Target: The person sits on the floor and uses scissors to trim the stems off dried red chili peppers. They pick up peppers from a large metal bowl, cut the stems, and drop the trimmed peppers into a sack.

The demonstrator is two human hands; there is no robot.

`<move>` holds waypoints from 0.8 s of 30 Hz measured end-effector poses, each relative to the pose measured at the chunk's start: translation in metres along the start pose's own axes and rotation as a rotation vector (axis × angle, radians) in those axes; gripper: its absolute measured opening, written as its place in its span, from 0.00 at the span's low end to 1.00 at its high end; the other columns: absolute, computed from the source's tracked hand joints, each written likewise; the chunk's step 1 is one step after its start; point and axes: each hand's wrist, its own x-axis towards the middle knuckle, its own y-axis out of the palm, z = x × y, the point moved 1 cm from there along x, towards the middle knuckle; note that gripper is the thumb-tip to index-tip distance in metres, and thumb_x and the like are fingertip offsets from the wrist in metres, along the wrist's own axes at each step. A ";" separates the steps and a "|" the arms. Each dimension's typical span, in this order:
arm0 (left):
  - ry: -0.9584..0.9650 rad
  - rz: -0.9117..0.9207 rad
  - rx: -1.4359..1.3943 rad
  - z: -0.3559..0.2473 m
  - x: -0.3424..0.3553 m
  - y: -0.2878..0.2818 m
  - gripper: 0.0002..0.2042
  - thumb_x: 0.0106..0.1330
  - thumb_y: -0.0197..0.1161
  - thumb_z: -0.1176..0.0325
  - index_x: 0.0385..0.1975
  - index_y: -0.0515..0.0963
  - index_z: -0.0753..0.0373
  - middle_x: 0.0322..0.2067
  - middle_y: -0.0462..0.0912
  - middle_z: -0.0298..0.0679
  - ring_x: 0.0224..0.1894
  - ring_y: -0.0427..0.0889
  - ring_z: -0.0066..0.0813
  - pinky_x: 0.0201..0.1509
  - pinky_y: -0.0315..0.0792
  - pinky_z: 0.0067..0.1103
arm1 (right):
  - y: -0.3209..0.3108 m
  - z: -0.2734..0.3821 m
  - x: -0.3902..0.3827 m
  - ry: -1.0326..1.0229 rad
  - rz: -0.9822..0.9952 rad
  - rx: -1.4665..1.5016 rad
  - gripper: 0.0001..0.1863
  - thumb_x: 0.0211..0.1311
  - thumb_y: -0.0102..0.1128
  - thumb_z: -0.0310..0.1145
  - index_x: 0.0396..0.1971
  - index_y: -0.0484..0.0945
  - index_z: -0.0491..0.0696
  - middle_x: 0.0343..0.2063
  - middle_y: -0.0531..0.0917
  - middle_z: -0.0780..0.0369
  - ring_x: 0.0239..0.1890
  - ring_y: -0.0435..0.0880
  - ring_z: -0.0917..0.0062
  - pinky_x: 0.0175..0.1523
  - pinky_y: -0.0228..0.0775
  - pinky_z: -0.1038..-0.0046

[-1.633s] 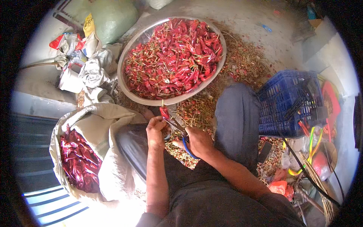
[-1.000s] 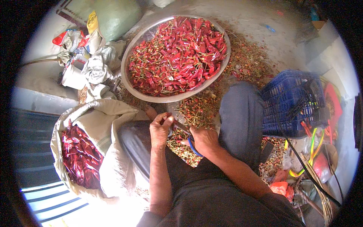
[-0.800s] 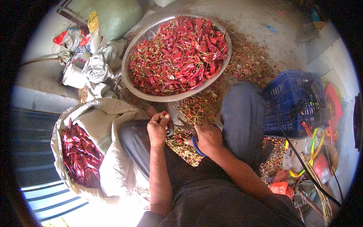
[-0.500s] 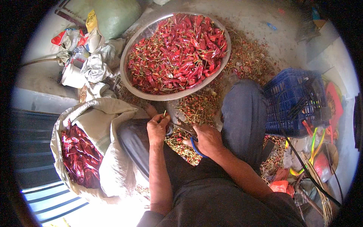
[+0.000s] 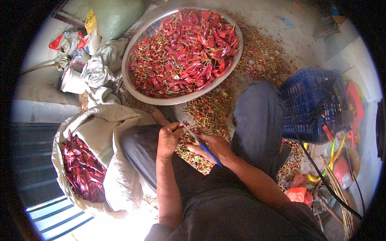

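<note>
Left hand: The person's left hand (image 5: 169, 138) is closed in a pinch, its thumb and fingers drawn together around what seems to be a small red pepper (image 5: 180, 125), mostly hidden by the fingers.
Right hand: The right hand (image 5: 212, 147) is wrapped around scissors (image 5: 209, 152) with blue handles. The blades point up and left, their tips at the left fingertips; seen nearly edge-on, they do not show clearly how far they are parted.
Basin: Beyond the hands sits a wide, round metal basin (image 5: 177, 101), heaped with glossy red peppers (image 5: 191, 52), many with pale stems.
Sack: To the left, beside the person's left leg (image 5: 138, 146), stands a cream woven sack (image 5: 126, 168) with its mouth spread, showing darker red peppers (image 5: 82, 168) inside.
Floor: Stem and pepper scraps (image 5: 211, 112) lie between the legs and spread to the right of the basin.
Crate: A blue plastic crate (image 5: 313, 106) is just to the right of the right knee (image 5: 259, 112). Near it are a red plastic bag (image 5: 299, 195) and a bundle of thin, straw-coloured sticks (image 5: 337, 195).
Far left: Crumpled white bags (image 5: 98, 68) and a white bucket (image 5: 73, 81) lie near a large pale green sack (image 5: 116, 18).
</note>
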 end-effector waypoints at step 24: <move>0.115 -0.473 0.946 0.033 0.260 -0.130 0.13 0.61 0.60 0.62 0.35 0.83 0.66 0.32 0.85 0.43 0.30 0.84 0.38 0.33 0.77 0.29 | 0.001 0.013 0.011 0.266 0.006 0.619 0.19 0.67 0.50 0.50 0.26 0.67 0.49 0.14 0.68 0.70 0.15 0.68 0.85 0.20 0.60 0.77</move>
